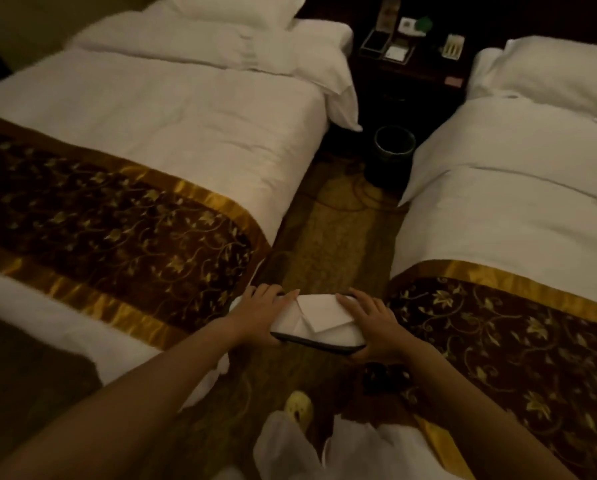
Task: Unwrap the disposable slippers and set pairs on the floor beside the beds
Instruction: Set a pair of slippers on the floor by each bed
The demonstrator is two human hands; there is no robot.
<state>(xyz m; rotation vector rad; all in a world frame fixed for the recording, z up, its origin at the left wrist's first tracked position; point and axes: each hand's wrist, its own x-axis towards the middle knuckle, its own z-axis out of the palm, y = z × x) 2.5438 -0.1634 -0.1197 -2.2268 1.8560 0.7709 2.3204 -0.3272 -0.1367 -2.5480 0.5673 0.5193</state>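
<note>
A flat white pair of disposable slippers (319, 323) with a dark sole edge is held crosswise in front of me, above the carpeted aisle (331, 233) between two beds. My left hand (266, 306) grips its left end and my right hand (373, 327) grips its right end, fingers spread over the top. A folded white flap lies across the middle of the slippers. The left bed (151, 133) and the right bed (518, 174) have white duvets and brown-and-gold runners.
A dark waste bin (392, 150) stands on the carpet at the far end of the aisle, below a dark nightstand (404, 67) carrying small items. My foot in a yellow shoe (299, 405) and white trouser legs (290, 445) show at the bottom.
</note>
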